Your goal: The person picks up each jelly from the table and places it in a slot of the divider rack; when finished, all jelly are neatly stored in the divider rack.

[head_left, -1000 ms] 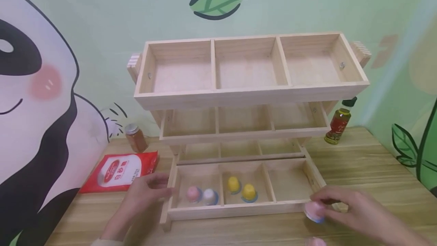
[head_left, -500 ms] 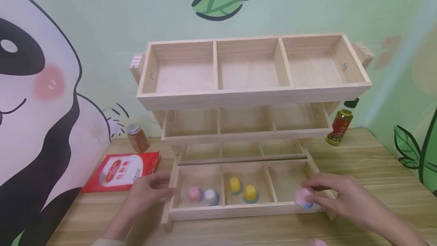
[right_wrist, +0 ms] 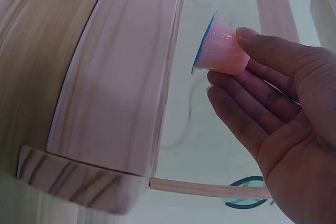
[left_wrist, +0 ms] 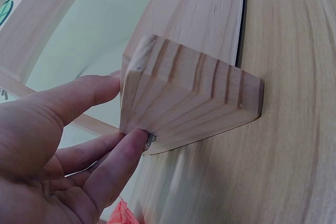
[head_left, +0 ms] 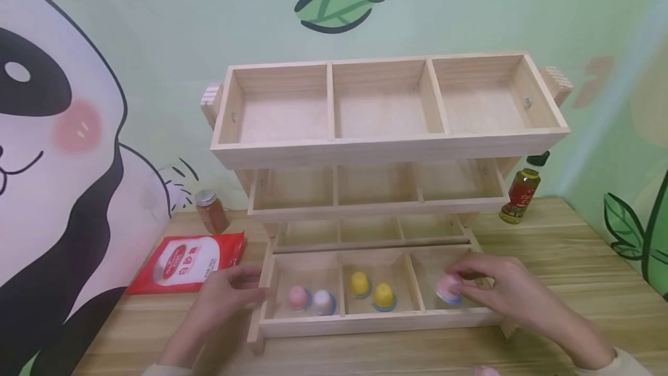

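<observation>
My right hand (head_left: 503, 289) pinches a pink jelly cup (head_left: 449, 289) with a blue lid over the right compartment of the bottom tray of a tiered wooden rack (head_left: 388, 148). Seen from the right wrist, thumb and fingertips grip the cup (right_wrist: 223, 51) by its narrow end, lid facing away from the palm. My left hand (head_left: 227, 292) holds the rack's left side board (left_wrist: 173, 87) between thumb and fingers. A pink jelly cup (head_left: 298, 297) and a white one (head_left: 323, 302) lie in the bottom tray's left compartment. Its middle compartment holds two yellow cups (head_left: 383, 296).
A red and white packet (head_left: 188, 263) and a lidded jar (head_left: 212, 213) sit left of the rack. An oil bottle (head_left: 520, 190) stands at the back right. Another pink cup (head_left: 485, 371) peeks in at the bottom edge. Upper tiers overhang the bottom tray.
My right hand has carried the pink jelly cup leftward and up, from in front of the tray's right corner to over the right compartment. My left hand keeps its place on the rack.
</observation>
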`<state>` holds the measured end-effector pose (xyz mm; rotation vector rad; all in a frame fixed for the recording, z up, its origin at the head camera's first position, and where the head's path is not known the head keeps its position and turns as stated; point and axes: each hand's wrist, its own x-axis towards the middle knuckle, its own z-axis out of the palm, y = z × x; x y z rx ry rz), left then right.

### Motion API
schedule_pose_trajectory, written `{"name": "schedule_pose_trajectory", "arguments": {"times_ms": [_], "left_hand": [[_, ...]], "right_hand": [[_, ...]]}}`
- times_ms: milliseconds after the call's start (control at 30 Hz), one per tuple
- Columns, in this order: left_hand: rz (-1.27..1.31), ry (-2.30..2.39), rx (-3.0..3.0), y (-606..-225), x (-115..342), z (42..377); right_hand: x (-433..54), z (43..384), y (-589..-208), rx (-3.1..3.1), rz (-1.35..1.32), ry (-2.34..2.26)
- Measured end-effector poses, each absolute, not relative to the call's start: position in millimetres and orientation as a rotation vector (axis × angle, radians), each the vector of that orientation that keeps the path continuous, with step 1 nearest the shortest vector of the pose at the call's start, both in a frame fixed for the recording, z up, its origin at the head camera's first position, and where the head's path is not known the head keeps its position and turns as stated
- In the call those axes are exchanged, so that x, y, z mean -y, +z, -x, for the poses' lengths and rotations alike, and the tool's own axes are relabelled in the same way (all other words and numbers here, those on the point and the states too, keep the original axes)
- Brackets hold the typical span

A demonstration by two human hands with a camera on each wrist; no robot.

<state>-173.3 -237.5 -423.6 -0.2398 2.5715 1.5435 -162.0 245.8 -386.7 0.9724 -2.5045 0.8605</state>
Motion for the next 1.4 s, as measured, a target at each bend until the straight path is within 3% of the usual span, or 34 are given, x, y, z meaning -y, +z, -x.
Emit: {"name": "schedule_pose_trajectory", "arguments": {"times_ms": [1400], "left_hand": [[0.249, 1.513, -2.58, -422.7, 237.6, 171.6]], "right_hand": [[-227.2, 197.8, -416.1, 2.561, -0.955, 0.896]]}}
